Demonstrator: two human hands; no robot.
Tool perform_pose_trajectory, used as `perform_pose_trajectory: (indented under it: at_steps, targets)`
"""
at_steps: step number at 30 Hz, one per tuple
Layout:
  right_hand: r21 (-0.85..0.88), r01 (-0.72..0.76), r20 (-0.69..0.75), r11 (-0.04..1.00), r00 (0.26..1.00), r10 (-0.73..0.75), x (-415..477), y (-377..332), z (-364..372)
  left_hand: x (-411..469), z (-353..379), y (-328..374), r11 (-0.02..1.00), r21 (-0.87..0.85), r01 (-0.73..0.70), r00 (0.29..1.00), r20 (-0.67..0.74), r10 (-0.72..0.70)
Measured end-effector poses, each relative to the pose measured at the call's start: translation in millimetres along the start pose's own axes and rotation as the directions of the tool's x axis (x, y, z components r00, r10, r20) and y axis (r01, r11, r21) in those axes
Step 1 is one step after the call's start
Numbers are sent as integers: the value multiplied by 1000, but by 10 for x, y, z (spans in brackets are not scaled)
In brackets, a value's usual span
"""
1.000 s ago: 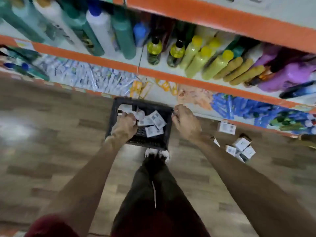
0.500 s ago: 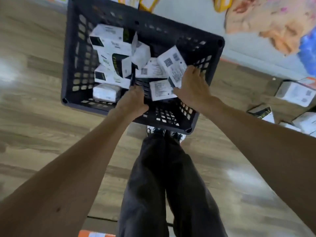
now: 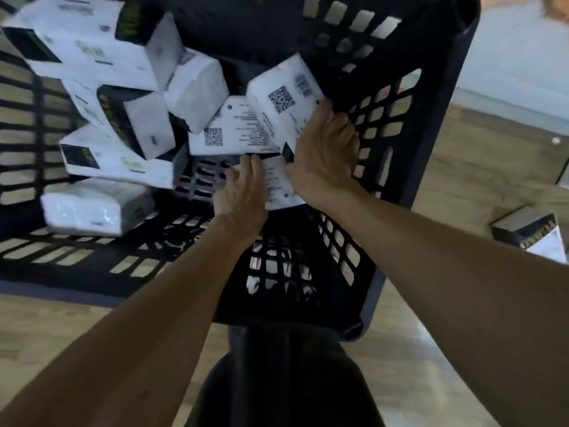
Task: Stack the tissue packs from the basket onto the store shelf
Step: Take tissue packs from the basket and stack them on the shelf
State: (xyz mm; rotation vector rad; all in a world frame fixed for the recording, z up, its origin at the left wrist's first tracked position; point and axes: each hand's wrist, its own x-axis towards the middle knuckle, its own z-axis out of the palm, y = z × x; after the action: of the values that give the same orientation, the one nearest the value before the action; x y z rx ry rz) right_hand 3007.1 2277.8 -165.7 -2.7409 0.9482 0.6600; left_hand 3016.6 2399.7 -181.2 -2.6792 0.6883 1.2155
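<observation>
Your dark trouser legs (image 3: 286, 374) stand closest, hard against the near wall of the black basket (image 3: 348, 285), the landmark here. Both your forearms reach over that near wall into it.

Inside, near the middle of the basket floor, your left hand (image 3: 241, 192) lies flat with fingers together on the left edge of a white tissue pack with printed text (image 3: 278, 186). Your right hand (image 3: 323, 152) lies just to its right, fingers spread, palm down over the same pack and the tilted QR-code pack (image 3: 283, 100) beyond it. Whether either hand actually grips a pack cannot be told.

Farther in, toward the basket's left wall, more tissue packs (image 3: 104, 75) lie jumbled and piled, blurred.

Outside the basket, to its right on the wooden floor (image 3: 462, 167), one loose pack (image 3: 532, 235) lies.
</observation>
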Motion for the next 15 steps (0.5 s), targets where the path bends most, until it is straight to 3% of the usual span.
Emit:
perform_pose_trajectory:
  at_steps: [2,7,15]
  targets:
    - [23,2,-46,1000,999,-1,-10,18,-38,-24,-45,73,1000,18,-7,999,-45,8]
    - [117,-3,44,993,999,-2,-346,-57,-546,-466,-584,-5,999,-22,36,997,70,-34]
    - [116,78,-5,990,997,-78,-1318,61,-2547,-1850,-2339,-96,991,128,-45,998,42,40]
